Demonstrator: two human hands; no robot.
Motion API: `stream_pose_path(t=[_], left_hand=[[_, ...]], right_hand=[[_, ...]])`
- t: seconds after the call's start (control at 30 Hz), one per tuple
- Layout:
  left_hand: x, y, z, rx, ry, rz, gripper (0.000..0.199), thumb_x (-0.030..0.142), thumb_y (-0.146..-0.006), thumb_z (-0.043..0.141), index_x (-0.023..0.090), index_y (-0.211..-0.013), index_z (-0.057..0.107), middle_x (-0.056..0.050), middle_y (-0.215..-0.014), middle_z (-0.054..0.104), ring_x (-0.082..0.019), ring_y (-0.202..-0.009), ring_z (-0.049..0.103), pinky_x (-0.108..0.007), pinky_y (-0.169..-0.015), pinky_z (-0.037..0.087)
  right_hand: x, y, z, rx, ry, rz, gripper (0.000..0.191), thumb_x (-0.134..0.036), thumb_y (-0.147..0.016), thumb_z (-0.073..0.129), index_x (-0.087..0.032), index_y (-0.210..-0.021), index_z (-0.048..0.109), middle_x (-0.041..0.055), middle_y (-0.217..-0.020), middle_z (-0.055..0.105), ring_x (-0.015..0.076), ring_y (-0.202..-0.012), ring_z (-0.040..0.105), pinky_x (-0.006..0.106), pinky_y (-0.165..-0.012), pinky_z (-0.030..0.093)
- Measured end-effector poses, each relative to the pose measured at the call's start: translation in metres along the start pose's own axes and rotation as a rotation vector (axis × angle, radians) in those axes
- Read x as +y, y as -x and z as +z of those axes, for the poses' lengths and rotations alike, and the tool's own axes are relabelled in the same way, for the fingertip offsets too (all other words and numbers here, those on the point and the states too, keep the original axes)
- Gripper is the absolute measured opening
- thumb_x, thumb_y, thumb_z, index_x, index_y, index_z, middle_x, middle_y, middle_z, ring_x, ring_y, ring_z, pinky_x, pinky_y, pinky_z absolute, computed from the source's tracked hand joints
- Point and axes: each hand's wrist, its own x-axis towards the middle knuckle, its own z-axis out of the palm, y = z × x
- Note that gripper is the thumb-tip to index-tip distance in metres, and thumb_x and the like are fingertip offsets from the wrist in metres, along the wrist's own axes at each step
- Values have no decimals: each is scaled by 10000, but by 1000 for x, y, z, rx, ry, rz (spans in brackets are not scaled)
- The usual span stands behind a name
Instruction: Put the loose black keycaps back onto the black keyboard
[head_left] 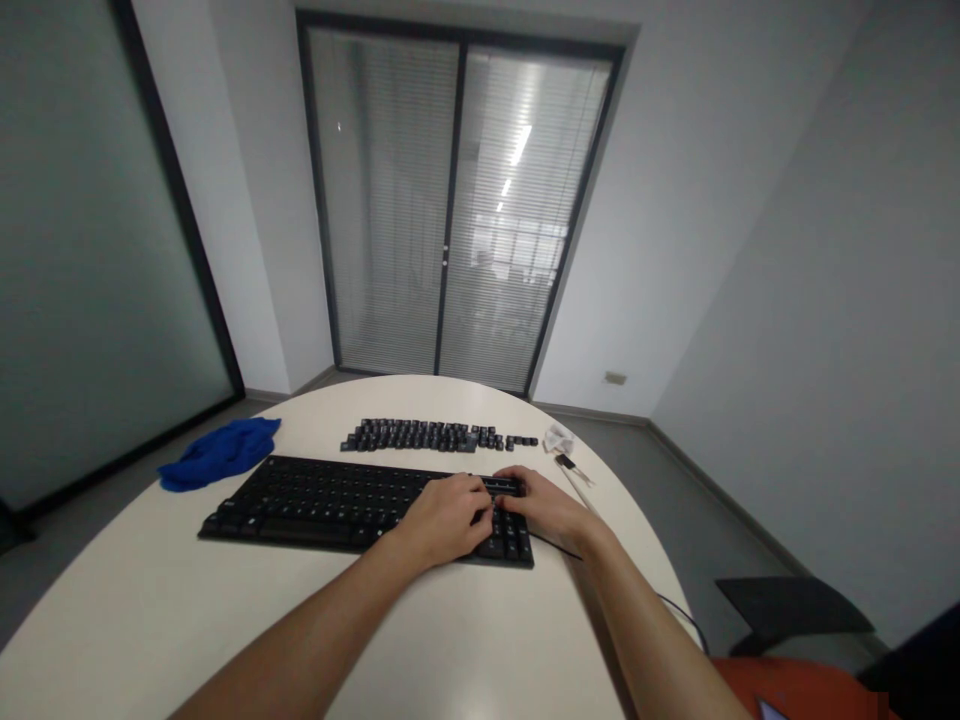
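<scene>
A black keyboard (322,500) lies on the round table, most of its keys in place. My left hand (448,515) rests over its right part, fingers curled together on the keys; anything between the fingertips is hidden. Beside it, my right hand (546,505) reaches over the keyboard's right end. Its index finger touches near the far edge, while the thumb lies apart from it on the number keys. Behind the keyboard sit rows of loose black keycaps (412,434).
A blue cloth (221,455) lies at left on the white table (450,640). At right are a crumpled white tissue (558,438) and a small wire tool with a dark end (574,467). A black cable (555,545) passes under my right arm. A chair (795,605) stands at right.
</scene>
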Motion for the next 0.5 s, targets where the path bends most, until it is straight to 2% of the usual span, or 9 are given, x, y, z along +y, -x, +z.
stream_pose_path(t=[0.27, 0.37, 0.5], left_hand=[[-2, 1, 3, 21, 41, -8, 190, 257, -930, 529, 203, -890, 707, -56, -937, 686, -217, -907, 617, -321, -820, 492], [-2, 1, 3, 35, 42, -13, 191, 254, -930, 527, 208, -870, 702, -49, -937, 691, -211, -906, 618, -314, -824, 487], [-4, 1, 5, 53, 70, -32, 204, 256, -930, 524, 213, -835, 699, -38, -922, 700, -205, -898, 627, -308, -823, 484]], right_hand=[[-15, 7, 2, 47, 56, -45, 359, -283, -779, 671, -168, -1118, 679, 75, -1102, 717, 250, -1023, 642, 379, -946, 477], [-18, 7, 1, 79, 121, -63, 269, -337, -882, 558, -186, -1052, 702, 72, -1085, 720, 245, -1036, 638, 378, -974, 458], [0, -3, -2, 229, 201, -95, 391, -338, -986, 345, -167, -1088, 682, 108, -1153, 698, 243, -1132, 604, 382, -1036, 416]])
